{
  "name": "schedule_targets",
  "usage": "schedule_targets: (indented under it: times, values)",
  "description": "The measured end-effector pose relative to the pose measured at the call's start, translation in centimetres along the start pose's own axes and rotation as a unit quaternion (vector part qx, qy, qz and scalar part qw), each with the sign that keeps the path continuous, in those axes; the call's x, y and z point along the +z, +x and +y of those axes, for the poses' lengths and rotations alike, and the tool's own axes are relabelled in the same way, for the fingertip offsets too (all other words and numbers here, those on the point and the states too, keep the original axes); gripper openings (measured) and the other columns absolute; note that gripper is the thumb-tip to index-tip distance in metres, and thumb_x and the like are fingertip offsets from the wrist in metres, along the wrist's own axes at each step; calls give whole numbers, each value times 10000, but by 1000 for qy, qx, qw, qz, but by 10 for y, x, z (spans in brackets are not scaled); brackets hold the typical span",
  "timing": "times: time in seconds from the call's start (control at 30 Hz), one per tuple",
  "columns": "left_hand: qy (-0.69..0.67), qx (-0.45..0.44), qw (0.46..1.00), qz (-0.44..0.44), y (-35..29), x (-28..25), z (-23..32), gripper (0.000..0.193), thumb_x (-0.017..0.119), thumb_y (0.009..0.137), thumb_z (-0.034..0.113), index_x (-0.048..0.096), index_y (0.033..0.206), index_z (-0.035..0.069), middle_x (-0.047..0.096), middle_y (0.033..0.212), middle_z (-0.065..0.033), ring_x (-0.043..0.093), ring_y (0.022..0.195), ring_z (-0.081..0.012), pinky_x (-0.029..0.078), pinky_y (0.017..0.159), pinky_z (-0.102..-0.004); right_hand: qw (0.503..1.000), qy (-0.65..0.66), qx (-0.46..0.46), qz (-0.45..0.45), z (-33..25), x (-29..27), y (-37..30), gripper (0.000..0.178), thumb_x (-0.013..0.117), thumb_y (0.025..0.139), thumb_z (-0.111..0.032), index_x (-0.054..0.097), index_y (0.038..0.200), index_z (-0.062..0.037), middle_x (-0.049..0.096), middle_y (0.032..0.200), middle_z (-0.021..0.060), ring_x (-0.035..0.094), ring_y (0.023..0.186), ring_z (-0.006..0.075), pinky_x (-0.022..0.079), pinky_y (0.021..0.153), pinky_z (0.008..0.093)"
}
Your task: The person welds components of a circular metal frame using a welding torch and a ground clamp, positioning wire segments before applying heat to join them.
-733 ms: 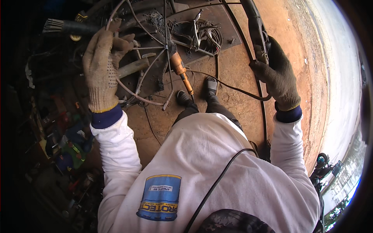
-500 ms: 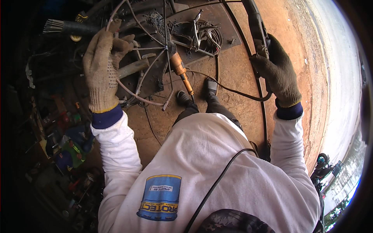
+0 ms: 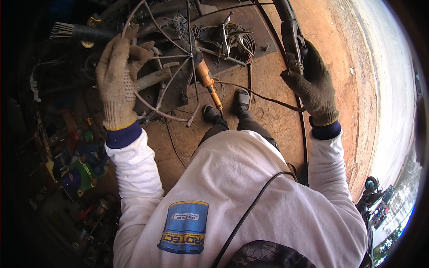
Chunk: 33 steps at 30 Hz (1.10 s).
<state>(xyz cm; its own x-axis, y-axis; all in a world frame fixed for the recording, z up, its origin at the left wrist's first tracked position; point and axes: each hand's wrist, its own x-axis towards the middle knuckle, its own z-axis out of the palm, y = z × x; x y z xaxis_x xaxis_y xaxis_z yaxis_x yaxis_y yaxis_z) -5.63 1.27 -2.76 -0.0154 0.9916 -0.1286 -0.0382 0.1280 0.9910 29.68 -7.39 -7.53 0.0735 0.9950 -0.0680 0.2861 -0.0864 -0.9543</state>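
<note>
My left hand (image 3: 117,80), in a knitted glove with dotted grip, is closed around the rim of a round metal rod frame (image 3: 172,79). Its thin spokes meet at a joint right of the hand. My right hand (image 3: 315,85), in a darker glove, is closed on a long dark object (image 3: 287,24) reaching to the top edge; I cannot make out its kind. A worn, greyish part shows by the thumb. A black cable (image 3: 268,100) runs to beneath this hand. Beyond the frame lies an orange power tool (image 3: 207,77) with a black head.
A dark metal plate (image 3: 263,33) carries coiled wire (image 3: 241,42) and a clamp (image 3: 225,33). A bundle of thin rods (image 3: 62,30) sticks out of a dark tube at left. My shoes (image 3: 243,96) stand on brown ground. Another person (image 3: 85,174) is at lower left.
My right hand has shifted slightly left with the dark object, and the cable below it has moved left too. My left hand and the rod frame stay nearly still.
</note>
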Motion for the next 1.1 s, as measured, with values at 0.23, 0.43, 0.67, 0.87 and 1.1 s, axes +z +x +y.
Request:
schedule_targets:
  times: [0.23, 0.43, 0.67, 0.87, 1.1]
  values:
    - [-18, -9, 1000, 17, -4, 5, 4, 422, 581, 1015, 254, 580, 1342, -14, 679, 830, -96, 705, 1030, -271, 663, 695, -560, 996, 84, 32, 22, 4, 7, -11, 794, 817, 773, -114, 443, 1464, 2, 623, 1295, 103, 584, 1189, 204, 442, 1060, 362]
    - [-8, -23, 1000, 2, -5, 3, 6, 493, 581, 1016, 270, 530, 1375, -63, 650, 835, -72, 680, 1070, -300, 607, 940, -464, 997, 77, 12, 18, 7, 12, -14, 815, 818, 776, -115, 423, 1476, 18, 615, 1319, 105, 574, 1219, 204, 437, 1067, 357]
    - [-17, 2, 1000, 1, -2, -1, 1, 410, 591, 1021, 269, 588, 1342, 15, 682, 849, -89, 701, 1038, -269, 659, 701, -578, 996, 76, 22, 30, 1, 11, -18, 809, 807, 770, -53, 418, 1475, 20, 613, 1314, 105, 564, 1228, 192, 429, 1074, 351]
    - [-25, -18, 1000, 6, -3, 2, 4, 398, 586, 1023, 266, 602, 1331, 15, 682, 856, -89, 698, 1035, -268, 661, 708, -570, 998, 60, 4, 14, 1, 11, -16, 801, 809, 765, -58, 429, 1464, 24, 607, 1334, 112, 562, 1237, 196, 428, 1070, 349]
    - [-24, -14, 1000, 4, -1, 1, 2, 393, 587, 1021, 265, 596, 1318, 8, 690, 897, -97, 691, 1049, -264, 664, 707, -560, 999, 37, 18, 9, -2, 9, -18, 809, 793, 771, -65, 415, 1482, 14, 620, 1324, 123, 575, 1228, 203, 436, 1069, 351]
